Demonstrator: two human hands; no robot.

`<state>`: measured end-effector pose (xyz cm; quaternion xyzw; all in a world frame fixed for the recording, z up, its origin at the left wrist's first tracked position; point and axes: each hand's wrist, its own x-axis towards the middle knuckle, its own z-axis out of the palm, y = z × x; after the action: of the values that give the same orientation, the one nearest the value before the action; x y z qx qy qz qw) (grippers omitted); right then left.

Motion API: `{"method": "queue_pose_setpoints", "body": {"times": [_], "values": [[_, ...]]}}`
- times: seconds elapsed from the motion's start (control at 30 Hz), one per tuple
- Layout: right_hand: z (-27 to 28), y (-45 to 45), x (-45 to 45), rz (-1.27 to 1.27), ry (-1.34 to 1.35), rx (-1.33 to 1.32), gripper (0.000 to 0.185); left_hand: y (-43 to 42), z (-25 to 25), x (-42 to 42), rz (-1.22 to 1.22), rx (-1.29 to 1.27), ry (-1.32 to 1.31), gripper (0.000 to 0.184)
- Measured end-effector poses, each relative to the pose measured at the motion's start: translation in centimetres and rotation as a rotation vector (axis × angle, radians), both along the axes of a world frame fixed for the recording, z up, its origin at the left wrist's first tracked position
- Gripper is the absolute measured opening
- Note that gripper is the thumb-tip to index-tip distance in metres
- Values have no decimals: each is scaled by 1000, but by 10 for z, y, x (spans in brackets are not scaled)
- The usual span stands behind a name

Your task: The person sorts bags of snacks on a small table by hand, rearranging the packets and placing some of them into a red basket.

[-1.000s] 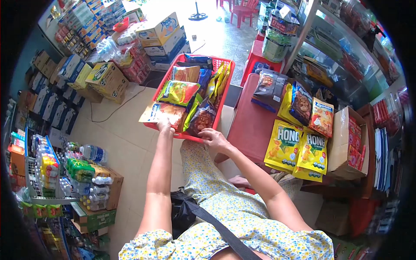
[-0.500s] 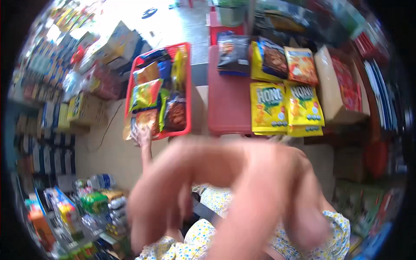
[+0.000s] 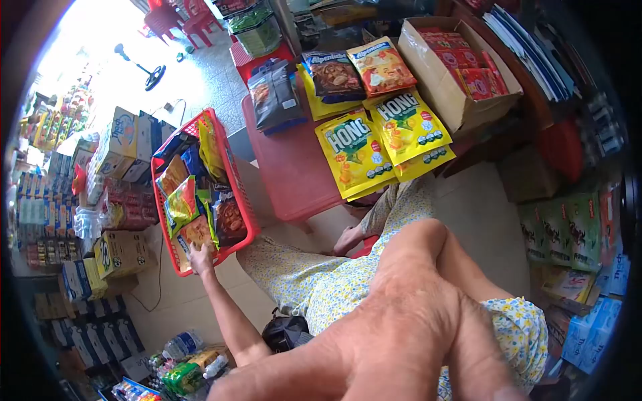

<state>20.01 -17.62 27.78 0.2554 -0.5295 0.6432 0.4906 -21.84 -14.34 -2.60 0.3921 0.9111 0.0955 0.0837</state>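
My left hand (image 3: pixel 200 258) is at the near end of a red plastic basket (image 3: pixel 235 175), its fingers closed on the lower edge of an orange candy bag (image 3: pixel 196 232). Beside that bag lie a green and pink candy bag (image 3: pixel 181 204) and a dark brown candy bag (image 3: pixel 229 219). Very close to the camera, my right hand (image 3: pixel 408 314) fills the lower middle of the view. Its fingers spread apart towards the bottom edge, where the tips are cut off. I see nothing held in it.
A dark red table (image 3: pixel 281 177) bears yellow HONG bags (image 3: pixel 354 152), Alpenliebe bags (image 3: pixel 381 65) and a grey bag (image 3: pixel 274 97). An open carton (image 3: pixel 461 110) of red packs stands at right. Boxed goods (image 3: pixel 124 257) line the left; bottles (image 3: pixel 182 345) stand at lower left.
The view has turned and tilted, so basket and table sit further left. My right hand has shifted right and lower, uncovering my legs. My left hand stays at the orange candy bag.
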Motion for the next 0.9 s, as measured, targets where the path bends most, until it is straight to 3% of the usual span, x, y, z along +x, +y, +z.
{"method": "queue_pose_setpoints", "body": {"times": [0.1,0.17,0.2,0.27,0.3,0.37,0.4,0.47,0.57,0.63,0.7,0.77,0.83,0.87,0.9], "values": [[-5,1,8,-61,-38,2,34,5,0,20,-11,192,87,46],[-13,5,17,-160,-98,2,34,15,45,85,-178,549,412,39],[-20,12,26,-271,-169,-17,34,27,21,87,-156,707,242,35],[-51,27,39,-597,-392,-86,34,27,81,158,-561,824,132,27],[-78,37,47,-811,-567,-138,34,30,85,176,-727,825,-216,29],[-142,49,63,-1197,-992,-123,33,27,74,215,-802,647,-509,28],[-174,50,72,-1396,-1229,-47,35,25,55,232,-742,535,-788,27],[-230,38,86,-1545,-1534,128,40,22,23,261,-739,300,-1006,32],[-263,17,97,-1481,-1734,185,50,22,-4,301,-640,71,-1078,39],[-271,6,97,-1533,-1775,205,51,21,7,323,-690,120,-961,43],[-278,1,98,-1534,-1789,211,53,24,3,337,-445,102,-1337,49],[-284,-2,96,-1527,-1850,239,55,26,7,349,-396,59,-1281,54],[-288,-2,97,-1533,-1835,239,58,30,15,356,-176,35,-1405,49],[-289,-3,98,-1543,-1825,241,61,34,4,354,-210,-16,-1571,42],[-285,-3,98,-1543,-1859,258,58,36,2,355,-205,-14,-1569,42]]}}
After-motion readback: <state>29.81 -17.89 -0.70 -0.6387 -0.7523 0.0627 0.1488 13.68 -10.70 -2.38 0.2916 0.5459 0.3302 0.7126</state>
